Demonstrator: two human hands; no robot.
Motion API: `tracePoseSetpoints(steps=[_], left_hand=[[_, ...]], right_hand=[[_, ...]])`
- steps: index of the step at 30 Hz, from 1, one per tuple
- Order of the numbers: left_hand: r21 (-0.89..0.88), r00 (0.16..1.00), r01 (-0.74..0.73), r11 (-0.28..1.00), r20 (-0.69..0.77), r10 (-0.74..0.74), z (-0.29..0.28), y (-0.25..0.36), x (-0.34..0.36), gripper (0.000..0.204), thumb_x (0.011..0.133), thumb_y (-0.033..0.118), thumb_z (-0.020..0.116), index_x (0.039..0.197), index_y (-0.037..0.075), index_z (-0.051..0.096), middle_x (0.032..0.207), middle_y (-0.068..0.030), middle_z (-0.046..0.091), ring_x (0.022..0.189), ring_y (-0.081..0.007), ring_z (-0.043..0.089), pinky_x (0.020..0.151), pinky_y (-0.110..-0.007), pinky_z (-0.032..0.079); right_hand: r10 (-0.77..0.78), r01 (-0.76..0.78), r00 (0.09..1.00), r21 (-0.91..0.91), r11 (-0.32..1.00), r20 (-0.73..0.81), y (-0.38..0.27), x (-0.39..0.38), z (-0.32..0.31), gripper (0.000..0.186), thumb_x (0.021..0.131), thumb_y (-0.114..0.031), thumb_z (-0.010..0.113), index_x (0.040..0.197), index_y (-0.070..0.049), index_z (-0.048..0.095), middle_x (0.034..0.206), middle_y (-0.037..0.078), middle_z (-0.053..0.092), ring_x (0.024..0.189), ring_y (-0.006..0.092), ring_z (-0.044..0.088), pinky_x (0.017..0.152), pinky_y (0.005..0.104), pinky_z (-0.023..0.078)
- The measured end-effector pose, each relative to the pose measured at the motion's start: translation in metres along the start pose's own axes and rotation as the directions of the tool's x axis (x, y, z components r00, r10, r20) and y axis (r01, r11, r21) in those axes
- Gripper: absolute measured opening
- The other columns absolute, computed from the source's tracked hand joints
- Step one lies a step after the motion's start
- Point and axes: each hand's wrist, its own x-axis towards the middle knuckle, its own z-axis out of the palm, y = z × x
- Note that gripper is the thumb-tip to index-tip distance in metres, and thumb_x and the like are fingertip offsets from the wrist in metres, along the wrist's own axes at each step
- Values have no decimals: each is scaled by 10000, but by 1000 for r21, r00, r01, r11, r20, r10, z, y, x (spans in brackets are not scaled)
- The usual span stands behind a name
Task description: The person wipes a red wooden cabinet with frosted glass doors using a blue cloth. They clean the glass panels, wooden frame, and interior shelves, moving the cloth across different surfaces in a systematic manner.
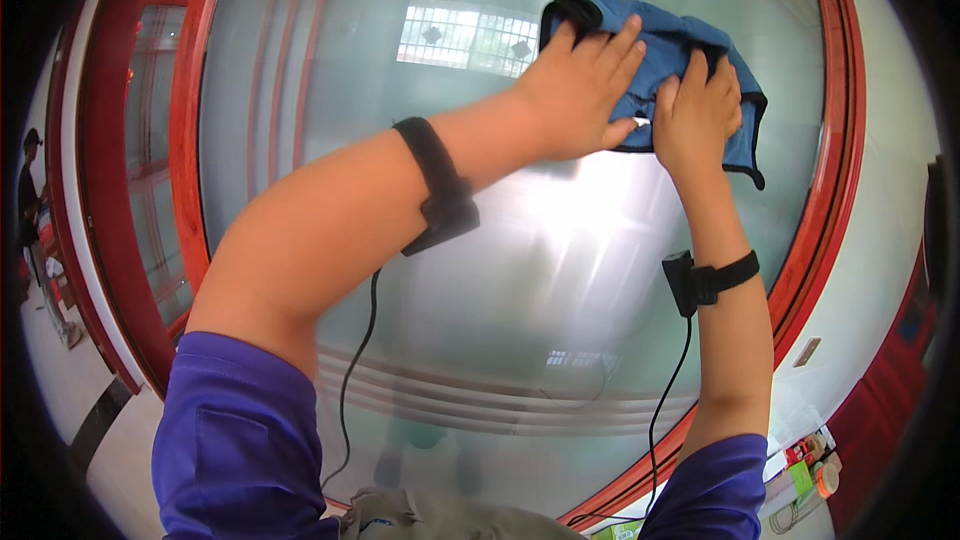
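A blue cloth (660, 45) with black edging lies bunched against the upper right of a large glass panel (380, 190). My left hand (580, 90) presses on its left part, fingers spread over the fabric and thumb stretched out toward a small white tag (643, 123). Close beside it, my right hand (695, 120) holds the cloth's middle with fingers bent into the folds. One black-edged corner hangs free to the right of that hand. On each forearm sits a black strap with a small box and a cable.
A red frame (835, 140) borders the glass, with a white wall to its right. Several small items, among them an orange-lidded jar (826, 480), stand at the lower right. Through an opening at far left, another person (35, 210) is seen. A bright reflection crosses the glass.
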Motion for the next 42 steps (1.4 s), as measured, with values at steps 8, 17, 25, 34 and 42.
tracePoseSetpoints(steps=[8,17,25,34,42], left_hand=[[167,983,170,971,35,-178,-18,-76,-43,766,917,477,551,1494,27,326,1596,-170,244,1332,-321,418,1091,-470,316],[263,960,261,929,33,-279,-7,-54,-28,716,945,394,497,1445,-89,321,1533,-313,256,1304,-433,398,1077,-576,299],[276,967,244,930,-1,-254,4,-19,11,681,916,337,497,1395,-129,368,1490,-340,307,1268,-434,426,1038,-583,346],[169,986,167,971,-3,-169,27,50,62,715,865,329,534,1385,-133,368,1493,-341,300,1281,-415,407,1050,-614,296],[171,976,216,961,-5,-219,34,85,95,702,829,288,546,1368,-132,386,1490,-341,303,1280,-410,411,1047,-614,299]], right_hand=[[-141,152,984,104,983,-111,-86,31,15,564,891,-414,560,1350,-91,501,1455,257,399,1360,428,334,1045,610,263],[-186,232,961,231,945,-203,-81,40,7,549,834,-367,639,1295,-75,572,1365,174,497,1286,319,427,1028,503,314],[-183,234,959,244,941,-216,-42,50,22,554,848,-401,620,1316,-110,566,1412,154,481,1331,320,398,1053,503,299],[-56,74,976,79,994,-209,51,17,6,535,887,-444,573,1313,-121,585,1436,146,479,1345,286,400,1057,502,273],[-120,134,977,68,989,-177,84,21,-2,489,900,-402,557,1315,-145,579,1410,123,495,1321,278,409,1041,524,283]])
